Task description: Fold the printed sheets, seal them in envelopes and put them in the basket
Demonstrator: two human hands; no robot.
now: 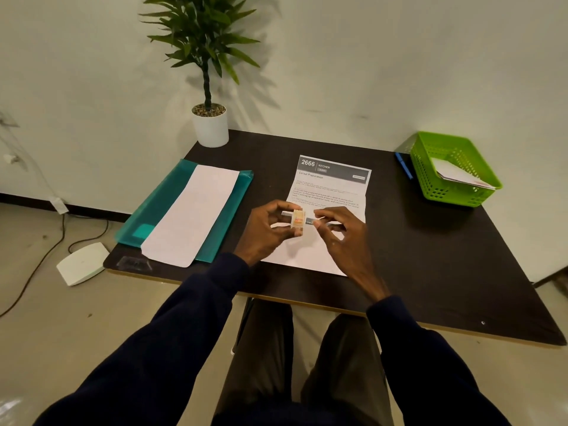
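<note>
Left hand [266, 233] gripping small tape roll [298, 222] above printed sheet [332, 186], right hand [341, 238] pinching its end

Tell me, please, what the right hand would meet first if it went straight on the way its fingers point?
Most likely the tape roll held in the left hand; the right hand points toward it, close by, though depth is hard to judge.

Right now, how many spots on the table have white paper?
3: the printed sheet mid-table, a white piece on the teal folder, white paper in the green basket; more may be stacked beneath.
</note>
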